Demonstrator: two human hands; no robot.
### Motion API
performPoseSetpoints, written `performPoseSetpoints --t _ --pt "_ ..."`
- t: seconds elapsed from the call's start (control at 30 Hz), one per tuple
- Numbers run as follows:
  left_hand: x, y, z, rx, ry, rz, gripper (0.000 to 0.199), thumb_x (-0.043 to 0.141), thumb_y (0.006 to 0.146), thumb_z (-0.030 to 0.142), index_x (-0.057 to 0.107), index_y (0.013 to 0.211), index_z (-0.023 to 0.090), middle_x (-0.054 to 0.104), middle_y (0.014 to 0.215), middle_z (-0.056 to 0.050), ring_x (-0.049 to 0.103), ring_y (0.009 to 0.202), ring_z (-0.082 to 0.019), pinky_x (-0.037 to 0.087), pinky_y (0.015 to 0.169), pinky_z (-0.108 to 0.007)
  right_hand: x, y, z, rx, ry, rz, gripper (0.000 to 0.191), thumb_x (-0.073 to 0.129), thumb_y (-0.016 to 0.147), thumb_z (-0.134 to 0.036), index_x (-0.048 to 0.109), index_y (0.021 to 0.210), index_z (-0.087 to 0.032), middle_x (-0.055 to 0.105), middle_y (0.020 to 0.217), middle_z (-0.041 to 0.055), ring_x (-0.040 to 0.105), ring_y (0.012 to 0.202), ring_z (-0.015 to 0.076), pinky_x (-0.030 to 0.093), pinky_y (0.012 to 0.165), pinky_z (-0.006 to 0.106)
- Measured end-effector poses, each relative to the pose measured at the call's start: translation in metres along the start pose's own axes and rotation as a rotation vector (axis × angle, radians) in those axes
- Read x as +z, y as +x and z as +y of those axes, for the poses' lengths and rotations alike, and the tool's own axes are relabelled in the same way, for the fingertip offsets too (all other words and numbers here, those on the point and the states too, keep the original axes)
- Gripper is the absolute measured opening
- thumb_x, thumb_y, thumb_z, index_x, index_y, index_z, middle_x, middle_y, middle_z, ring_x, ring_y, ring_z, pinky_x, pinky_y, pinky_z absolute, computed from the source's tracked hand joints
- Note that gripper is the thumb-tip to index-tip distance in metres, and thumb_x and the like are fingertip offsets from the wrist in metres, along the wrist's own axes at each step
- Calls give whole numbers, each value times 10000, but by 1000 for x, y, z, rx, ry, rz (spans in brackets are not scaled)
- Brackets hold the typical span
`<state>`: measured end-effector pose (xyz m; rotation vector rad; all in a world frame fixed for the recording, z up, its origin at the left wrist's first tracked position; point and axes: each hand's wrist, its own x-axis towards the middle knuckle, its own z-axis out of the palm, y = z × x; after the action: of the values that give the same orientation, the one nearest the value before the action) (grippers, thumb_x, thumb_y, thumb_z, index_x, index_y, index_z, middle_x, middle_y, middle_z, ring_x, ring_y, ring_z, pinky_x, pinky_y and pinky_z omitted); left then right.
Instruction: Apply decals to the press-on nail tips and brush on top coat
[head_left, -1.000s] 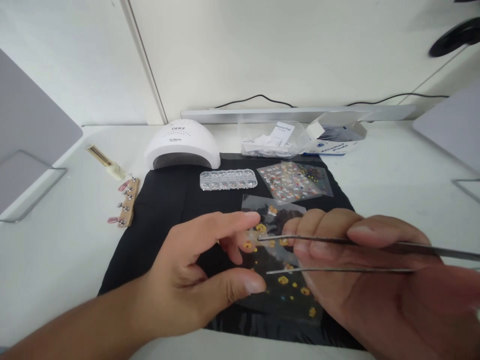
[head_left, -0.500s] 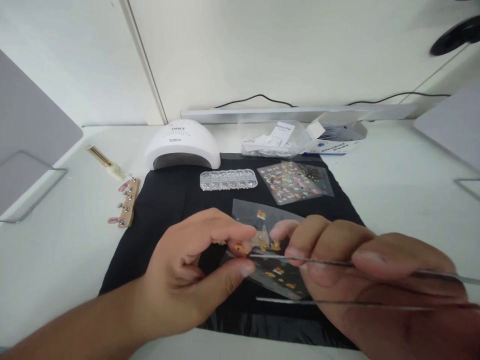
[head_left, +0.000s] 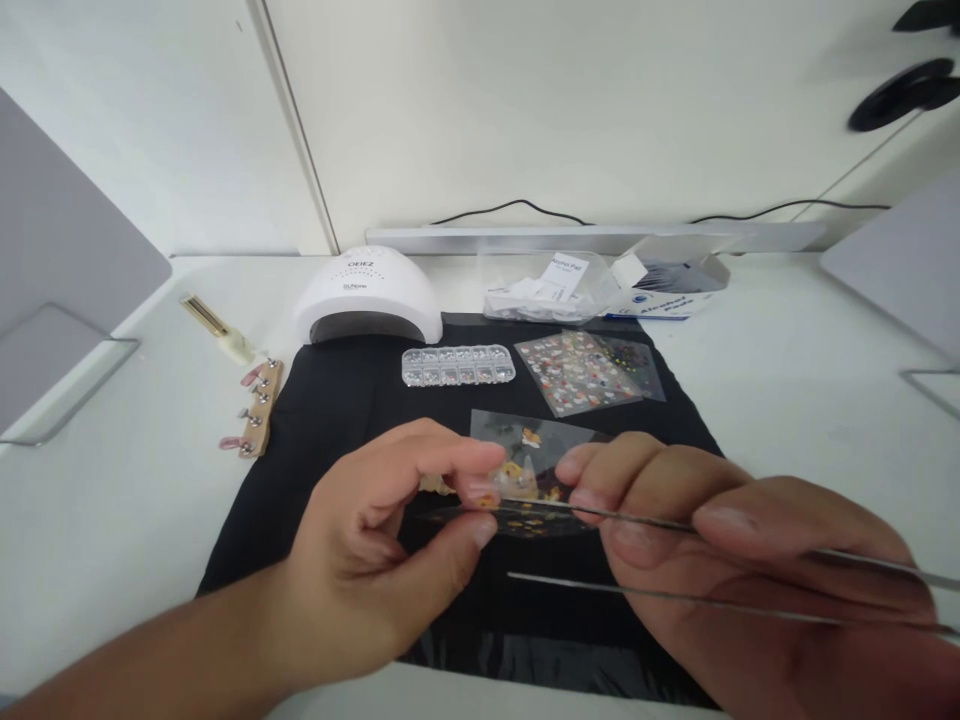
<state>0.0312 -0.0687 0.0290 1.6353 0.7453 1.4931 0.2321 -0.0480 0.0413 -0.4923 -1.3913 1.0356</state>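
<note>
My left hand (head_left: 397,540) has thumb and fingers bent around the left side of a clear sticker sheet (head_left: 559,435) with small orange and yellow figures. My right hand (head_left: 720,550) holds metal tweezers (head_left: 637,517), their two long arms spread apart and pointing left. The upper arm's tip reaches my left fingertips, while the lower one hangs over the black cloth (head_left: 330,440). Between the hands, a small translucent pointed piece (head_left: 528,475) shows against the sheet.
Behind the hands are a white lamp (head_left: 367,295), a rhinestone case (head_left: 459,366), more sticker sheets (head_left: 581,372), a clear tub of packets (head_left: 536,290) and an alcohol pad box (head_left: 667,285). A stand with metal clips (head_left: 259,410) and a brush (head_left: 217,328) lie left.
The sticker sheet has tilted, so its lower part now looks foreshortened. The lower tweezer arm has moved up slightly at its tip. Both hands keep nearly the same place.
</note>
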Motion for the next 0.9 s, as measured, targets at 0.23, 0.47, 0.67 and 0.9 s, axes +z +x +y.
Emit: performPoseSetpoints --t 0.23,0.47,0.67,0.9 --pt "-1 3 2 -11 16 0 367 685 877 -31 780 1123 224 685 855 -27 654 791 -145 559 714 -250 -3 -1 1 -34 -39 -28 293 650 965 -536 843 1025 -324 764 704 -4 679 684 196 607 828 413" --pt "-2 5 4 -28 -2 -3 298 744 870 10 798 1074 220 704 850 -33 647 758 -142 548 672 -245 -3 -2 1 -40 -20 -32 316 615 980 -544 839 1019 -324 750 670 8 666 637 204 607 729 420" --pt "-3 4 1 -19 -12 -6 277 764 878 49 810 1079 234 723 859 -42 653 772 -157 562 686 -270 -1 -3 -2 -16 -35 0 281 607 1006 -493 838 1005 -332 747 669 -3 654 612 181 610 713 402" --pt "-3 4 1 5 17 -9 320 734 864 5 811 1071 237 725 853 -50 645 782 -166 564 676 -272 0 -1 -1 -8 4 -2 310 640 970 -540 848 984 -311 749 643 -8 667 623 173 618 741 368"
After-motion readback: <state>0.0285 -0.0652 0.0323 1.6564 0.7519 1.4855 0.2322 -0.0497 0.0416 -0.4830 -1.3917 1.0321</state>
